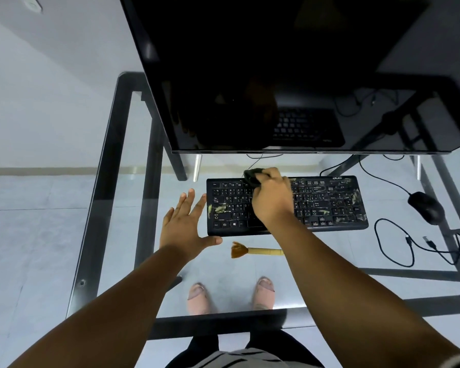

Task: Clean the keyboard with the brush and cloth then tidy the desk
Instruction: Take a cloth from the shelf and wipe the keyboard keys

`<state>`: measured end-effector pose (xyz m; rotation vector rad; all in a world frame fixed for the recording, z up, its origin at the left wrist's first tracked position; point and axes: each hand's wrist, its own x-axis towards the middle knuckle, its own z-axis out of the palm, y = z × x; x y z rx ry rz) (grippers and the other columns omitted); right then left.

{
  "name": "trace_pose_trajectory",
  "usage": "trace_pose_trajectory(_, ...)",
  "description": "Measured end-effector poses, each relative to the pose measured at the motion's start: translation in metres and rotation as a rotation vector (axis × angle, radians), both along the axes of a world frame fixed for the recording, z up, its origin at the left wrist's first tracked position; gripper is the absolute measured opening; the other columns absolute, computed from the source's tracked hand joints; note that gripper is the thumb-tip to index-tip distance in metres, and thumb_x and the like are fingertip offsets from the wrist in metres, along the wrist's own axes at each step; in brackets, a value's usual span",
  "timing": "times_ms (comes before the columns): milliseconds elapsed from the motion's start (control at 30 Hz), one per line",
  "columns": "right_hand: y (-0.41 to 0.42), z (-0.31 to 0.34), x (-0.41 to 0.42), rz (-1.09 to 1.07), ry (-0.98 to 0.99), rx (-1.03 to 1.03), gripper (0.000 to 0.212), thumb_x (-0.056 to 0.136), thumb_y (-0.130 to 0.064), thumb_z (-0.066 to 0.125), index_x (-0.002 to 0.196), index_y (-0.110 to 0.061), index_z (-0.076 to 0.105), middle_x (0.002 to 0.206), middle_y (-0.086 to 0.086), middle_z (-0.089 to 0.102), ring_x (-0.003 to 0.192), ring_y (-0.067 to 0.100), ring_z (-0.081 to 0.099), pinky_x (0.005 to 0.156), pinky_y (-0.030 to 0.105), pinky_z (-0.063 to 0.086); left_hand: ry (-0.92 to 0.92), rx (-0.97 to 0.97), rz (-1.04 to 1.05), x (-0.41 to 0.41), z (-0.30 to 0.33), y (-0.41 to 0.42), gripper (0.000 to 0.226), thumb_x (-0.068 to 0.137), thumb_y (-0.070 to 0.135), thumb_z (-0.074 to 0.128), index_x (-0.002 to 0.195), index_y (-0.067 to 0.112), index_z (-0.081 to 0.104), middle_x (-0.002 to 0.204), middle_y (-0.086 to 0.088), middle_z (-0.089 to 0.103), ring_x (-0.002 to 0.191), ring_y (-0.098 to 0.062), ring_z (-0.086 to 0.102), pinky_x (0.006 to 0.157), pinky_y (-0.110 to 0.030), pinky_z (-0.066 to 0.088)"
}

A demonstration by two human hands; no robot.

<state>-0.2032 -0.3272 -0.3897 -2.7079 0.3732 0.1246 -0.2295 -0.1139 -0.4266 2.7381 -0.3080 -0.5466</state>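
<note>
Nearest the camera, 2 bare forearms reach forward over a glass worktop (112, 235) with a dark metal frame; through the glass, 2 feet in pale open-toed slippers (197, 298) stand on the tiled floor.

A little farther in, a brush (255, 251) with a pale wooden handle and brown bristles lies flat on the glass, bristles pointing left, just in front of the keyboard's near edge and touched by neither hand.

The left hand (185, 224) is spread wide, palm down and fingers fanned, holding nothing. Its thumb lies against the near left corner of the black keyboard (329, 203), with the fingertips near the left edge.

The right hand (272, 197) is over the middle of the keyboard, fingers curled tight around a dark cloth (252, 176) bunched at the top row of keys. The keys carry white legends, with yellowish smears on the left and right parts. A logo at the far right corner reads upside down; it looks like "acer".

To the right sit a black mouse (425, 207) and a loose coil of black cable (409, 245).

Farthest back, a dark, switched-off monitor (276, 62) reflects the keyboard.
</note>
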Motion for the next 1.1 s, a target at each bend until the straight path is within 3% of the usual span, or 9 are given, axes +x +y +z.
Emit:
trace_pose_trajectory(133, 0.012, 0.002, 0.007, 0.327, -0.008, 0.021, 0.043, 0.092, -0.009, 0.048, 0.133, -0.019, 0.058, 0.138, -0.004, 0.046, 0.114, 0.023, 0.044, 0.104, 0.034, 0.043, 0.002, -0.001, 0.015, 0.000, 0.000, -0.001, 0.111, 0.070, 0.072, 0.067, 0.155, 0.038, 0.003, 0.164, 0.004, -0.011, 0.150, -0.015, -0.013, 0.120, -0.040, 0.001)
trace_pose_trajectory(333, -0.009, -0.002, 0.000, 0.044, -0.042, -0.036, 0.039, 0.092, -0.011, 0.046, 0.128, -0.013, 0.061, 0.130, 0.000, 0.051, 0.112, 0.026, 0.045, 0.101, 0.037, 0.045, -0.001, 0.003, 0.041, -0.001, 0.003, 0.000, 0.111, 0.065, 0.074, 0.069, 0.152, 0.043, 0.008, 0.164, 0.003, -0.009, 0.150, -0.016, -0.012, 0.121, -0.043, 0.001)
trace_pose_trajectory(500, 0.016, -0.003, 0.000, 0.406, -0.054, 0.004, 0.048, 0.088, -0.005, 0.049, 0.130, -0.026, 0.060, 0.140, -0.011, 0.048, 0.112, 0.020, 0.043, 0.097, 0.033, 0.047, -0.002, 0.024, 0.051, 0.002, 0.003, 0.003, 0.114, 0.063, 0.077, 0.067, 0.152, 0.044, 0.005, 0.164, 0.003, -0.010, 0.150, -0.017, -0.013, 0.120, -0.043, -0.001)
trace_pose_trajectory(600, 0.002, -0.005, -0.011, 0.605, -0.032, 0.012, 0.049, 0.085, -0.003, 0.051, 0.122, -0.030, 0.066, 0.136, -0.015, 0.053, 0.106, 0.018, 0.045, 0.086, 0.035, 0.051, 0.004, 0.025, 0.080, 0.000, 0.002, 0.003, 0.124, 0.061, 0.078, 0.068, 0.154, 0.033, -0.001, 0.164, 0.005, -0.009, 0.150, -0.015, -0.013, 0.120, -0.043, -0.002)
trace_pose_trajectory(700, -0.011, -0.009, -0.016, 0.538, -0.075, 0.012, 0.045, 0.083, -0.005, 0.053, 0.116, -0.029, 0.070, 0.130, -0.014, 0.058, 0.105, 0.020, 0.048, 0.079, 0.040, 0.055, 0.016, 0.049, 0.056, 0.005, 0.003, 0.009, 0.133, 0.059, 0.080, 0.068, 0.155, 0.026, -0.008, 0.163, 0.007, -0.013, 0.149, -0.012, -0.016, 0.122, -0.043, -0.003)
trace_pose_trajectory(800, -0.001, -0.010, -0.017, 0.441, -0.121, -0.003, 0.048, 0.082, -0.003, 0.053, 0.120, -0.028, 0.068, 0.132, -0.012, 0.057, 0.110, 0.021, 0.048, 0.085, 0.039, 0.054, 0.004, 0.053, 0.000, 0.017, 0.008, 0.015, 0.138, 0.055, 0.079, 0.071, 0.154, 0.030, -0.011, 0.163, 0.008, -0.014, 0.149, -0.012, -0.016, 0.122, -0.045, -0.001)
trace_pose_trajectory(1000, 0.000, -0.008, -0.032, 0.714, -0.080, 0.017, 0.050, 0.081, 0.001, 0.054, 0.115, -0.031, 0.071, 0.130, -0.015, 0.059, 0.098, 0.020, 0.048, 0.078, 0.032, 0.050, 0.034, 0.090, -0.152, 0.034, 0.012, 0.014, 0.140, 0.052, 0.077, 0.075, 0.148, 0.044, -0.021, 0.160, 0.009, -0.026, 0.147, -0.016, -0.022, 0.120, -0.048, -0.002)
trace_pose_trajectory(1100, -0.010, -0.009, -0.027, 0.670, -0.057, 0.038, 0.048, 0.082, -0.001, 0.052, 0.113, -0.032, 0.072, 0.128, -0.016, 0.059, 0.100, 0.018, 0.046, 0.076, 0.036, 0.053, 0.060, 0.083, -0.167, 0.037, 0.010, 0.015, 0.138, 0.051, 0.078, 0.075, 0.149, 0.046, -0.017, 0.159, 0.009, -0.028, 0.147, -0.016, -0.023, 0.119, -0.049, -0.003)
